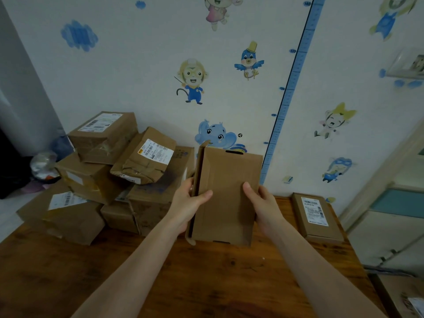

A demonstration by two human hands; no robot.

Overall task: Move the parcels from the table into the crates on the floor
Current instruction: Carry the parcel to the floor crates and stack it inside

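Note:
A flat brown cardboard parcel (226, 193) is held up above the wooden table (160, 271), plain side toward me. My left hand (188, 203) grips its left edge with the thumb across the front. My right hand (263, 205) grips its right edge the same way. A heap of several brown parcels (103, 171) with white labels is piled at the table's back left. One flat labelled parcel (317, 215) lies at the table's right edge. No crate is plainly in view.
A wall with cartoon stickers and a blue height ruler (291, 88) stands right behind the table. White furniture (390, 214) is at the right. A cardboard box (403, 297) sits low at the bottom right. Dark clutter (41, 166) lies at the far left.

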